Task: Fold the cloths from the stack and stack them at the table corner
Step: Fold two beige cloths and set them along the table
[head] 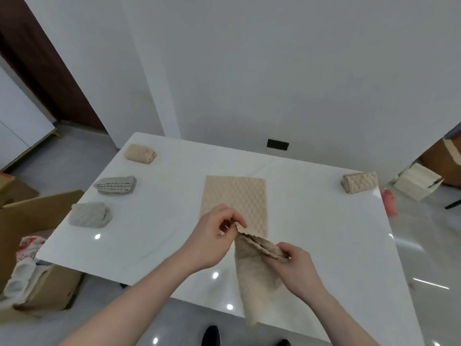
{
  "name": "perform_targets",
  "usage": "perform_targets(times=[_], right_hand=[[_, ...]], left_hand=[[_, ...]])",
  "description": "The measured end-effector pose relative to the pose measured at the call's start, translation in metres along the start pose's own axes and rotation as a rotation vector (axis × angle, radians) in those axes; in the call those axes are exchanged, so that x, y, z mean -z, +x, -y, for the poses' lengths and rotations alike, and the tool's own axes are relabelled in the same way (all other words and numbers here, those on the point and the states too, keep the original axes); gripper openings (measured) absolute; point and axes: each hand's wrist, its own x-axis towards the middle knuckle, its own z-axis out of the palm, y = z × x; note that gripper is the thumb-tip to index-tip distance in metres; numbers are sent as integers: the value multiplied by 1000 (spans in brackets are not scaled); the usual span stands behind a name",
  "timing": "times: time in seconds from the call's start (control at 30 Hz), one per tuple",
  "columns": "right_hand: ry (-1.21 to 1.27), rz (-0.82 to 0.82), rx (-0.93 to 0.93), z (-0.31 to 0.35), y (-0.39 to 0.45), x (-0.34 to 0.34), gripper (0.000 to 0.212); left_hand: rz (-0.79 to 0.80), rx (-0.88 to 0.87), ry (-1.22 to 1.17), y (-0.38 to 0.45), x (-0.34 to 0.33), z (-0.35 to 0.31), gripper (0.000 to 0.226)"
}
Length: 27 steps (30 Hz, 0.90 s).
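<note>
While both hands (212, 236) pinch it—cloth (252, 265) hangs.

At seven o'clock a cardboard box (32, 221) runs off the edge; the left hand (212, 242) hides the beige cloth's (234, 196) near corner.

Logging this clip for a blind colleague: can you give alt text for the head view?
Both hands, left hand and right hand, pinch a beige waffle cloth half spread on a white table. Three folded cloths line its left edge, a fourth folded cloth sits far right.
</note>
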Motion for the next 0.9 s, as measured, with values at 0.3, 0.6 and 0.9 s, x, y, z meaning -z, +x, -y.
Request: perform_targets(times=[0.3, 0.6, 0.9], right_hand=[[-64, -1, -10, 4, -38, -18, 28], [156, 136, -150, 25, -59, -17, 35], [-55, -41, -71, 17, -62, -4, 21]], left_hand=[[-6, 120, -37, -35, 39, 49, 28], [-35, 215, -135, -39, 51, 46, 29], [-26, 122, 48, -45, 38, 28, 27]])
